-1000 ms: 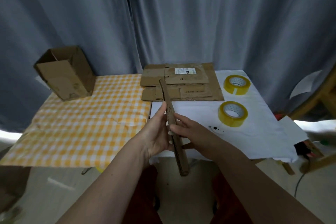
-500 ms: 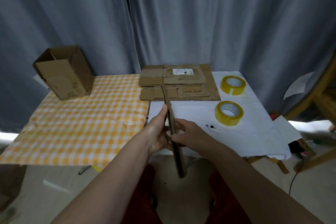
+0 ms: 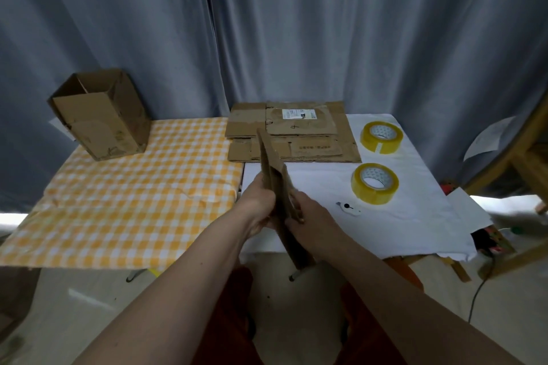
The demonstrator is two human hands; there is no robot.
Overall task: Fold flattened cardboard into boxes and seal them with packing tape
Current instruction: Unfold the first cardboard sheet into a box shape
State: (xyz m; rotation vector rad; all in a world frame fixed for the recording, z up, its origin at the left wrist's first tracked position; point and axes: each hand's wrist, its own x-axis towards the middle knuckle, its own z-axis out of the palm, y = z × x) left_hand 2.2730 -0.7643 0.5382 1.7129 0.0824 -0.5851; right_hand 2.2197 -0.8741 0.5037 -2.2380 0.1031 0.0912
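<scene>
I hold a flattened cardboard piece (image 3: 275,169) edge-on over the table's front edge, its layers slightly parted at the top. My left hand (image 3: 258,205) grips its left face and my right hand (image 3: 308,216) grips its right face, fingers curled round the edge. A stack of flattened cardboard (image 3: 292,135) lies at the back of the table. Two rolls of yellow packing tape stand on the white cloth, one at the back (image 3: 381,137) and one nearer (image 3: 374,183).
A folded open box (image 3: 99,114) stands at the back left on the yellow checked cloth (image 3: 127,195). A small white cutter (image 3: 348,208) lies beside the near roll. A wooden chair frame (image 3: 525,163) is at the right. Grey curtains hang behind.
The cardboard piece has risen a little and its layers have begun to part at the top. Both hands stay on it, shifted slightly upward.
</scene>
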